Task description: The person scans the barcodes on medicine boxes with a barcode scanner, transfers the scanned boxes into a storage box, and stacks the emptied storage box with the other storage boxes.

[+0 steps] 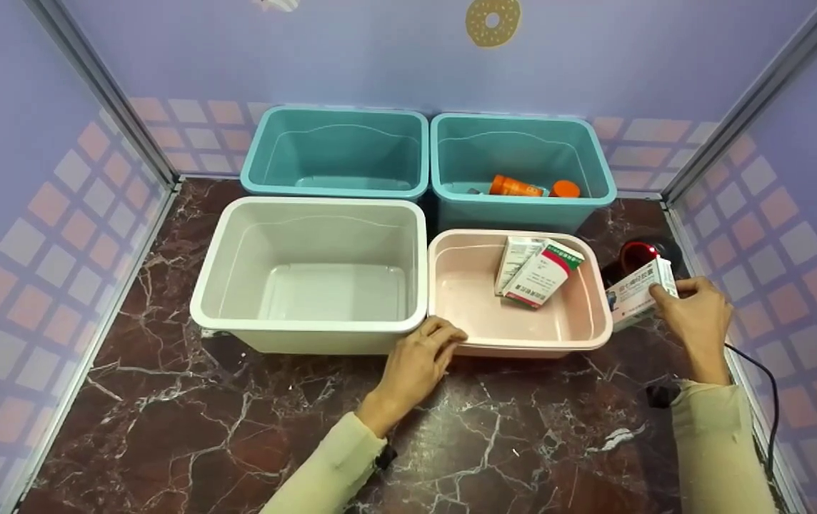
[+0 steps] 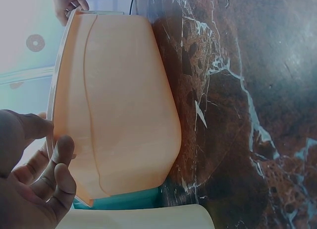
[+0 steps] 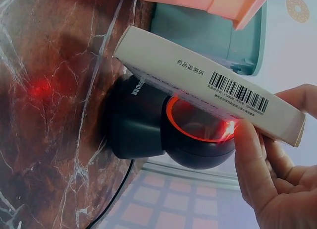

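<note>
A white medicine box [image 1: 637,291] is pinched at its right end between the thumb and fingers of my right hand [image 1: 698,314]. The right wrist view shows a barcode on its narrow side [image 3: 237,92], with the box close in front of a black barcode scanner [image 3: 198,132] whose ring glows red. My left hand [image 1: 419,360] grips the front rim of the pink bin [image 1: 515,343] near its left corner, thumb and fingers on either side of the rim. Two medicine boxes [image 1: 544,275] lie overlapping inside that bin.
Left of the pink bin stands a white bin [image 1: 308,326]. Two teal bins [image 1: 337,193] [image 1: 523,203] stand behind; the right one holds orange-capped bottles [image 1: 515,187]. A black cable [image 1: 773,385] runs along the right wall [image 1: 808,214]. Dark marbled tabletop [image 1: 494,442] spreads in front.
</note>
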Demonstrator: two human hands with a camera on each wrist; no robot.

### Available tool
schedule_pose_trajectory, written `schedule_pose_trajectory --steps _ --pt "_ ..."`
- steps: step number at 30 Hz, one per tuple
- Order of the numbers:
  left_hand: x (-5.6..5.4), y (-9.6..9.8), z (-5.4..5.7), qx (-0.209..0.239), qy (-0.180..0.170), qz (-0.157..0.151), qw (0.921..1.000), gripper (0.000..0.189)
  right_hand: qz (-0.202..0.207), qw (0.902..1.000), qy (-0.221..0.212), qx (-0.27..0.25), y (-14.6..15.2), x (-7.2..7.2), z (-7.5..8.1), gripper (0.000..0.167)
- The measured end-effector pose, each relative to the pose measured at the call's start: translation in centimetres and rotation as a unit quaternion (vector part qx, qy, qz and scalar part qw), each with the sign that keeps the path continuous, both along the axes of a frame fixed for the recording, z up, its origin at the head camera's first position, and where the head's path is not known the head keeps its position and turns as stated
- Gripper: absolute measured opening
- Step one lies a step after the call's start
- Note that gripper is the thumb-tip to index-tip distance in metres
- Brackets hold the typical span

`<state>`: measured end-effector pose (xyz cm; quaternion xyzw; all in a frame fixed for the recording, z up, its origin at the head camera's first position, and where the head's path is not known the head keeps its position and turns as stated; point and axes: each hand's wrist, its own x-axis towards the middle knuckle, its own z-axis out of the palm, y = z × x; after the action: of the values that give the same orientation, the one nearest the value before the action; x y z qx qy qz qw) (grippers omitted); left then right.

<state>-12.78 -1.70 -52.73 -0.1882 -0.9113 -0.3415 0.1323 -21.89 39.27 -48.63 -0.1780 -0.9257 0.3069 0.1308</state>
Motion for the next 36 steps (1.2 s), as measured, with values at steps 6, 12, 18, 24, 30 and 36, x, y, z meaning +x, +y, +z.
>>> schedule_pose_trajectory --steps 6,12,18,24,30,36 --pt "0.0 0.1 0.0 0.002 0.004 0.002 1.0 0.013 0.007 0.9999 -0.011 -0.005 0.1 -0.2 0.0 0.05" --pt "0.0 0.1 0.0 0.003 0.01 0.001 0.9999 0.013 0.009 0.9999 0.003 -0.009 -0.1 -0.5 -0.1 0.05" --pt "0.0 0.1 0.0 0.007 0.004 -0.001 1.0 0.013 0.01 0.9999 0.003 -0.005 -0.2 -0.6 -0.1 0.051" --pt "0.0 0.0 0.1 0.005 -0.002 0.002 1.0 0.014 0.015 0.9999 0.001 -0.003 -0.3 -0.6 0.0 0.05" --pt "0.0 0.1 0.1 0.007 -0.006 0.002 1.0 0.015 0.01 0.9999 0.012 -0.002 -0.3 -0.5 0.3 0.046" --pt "0.0 0.1 0.2 0.003 -0.005 0.003 1.0 0.014 0.004 0.9999 0.012 -0.009 -0.2 -0.6 1.0 0.046"
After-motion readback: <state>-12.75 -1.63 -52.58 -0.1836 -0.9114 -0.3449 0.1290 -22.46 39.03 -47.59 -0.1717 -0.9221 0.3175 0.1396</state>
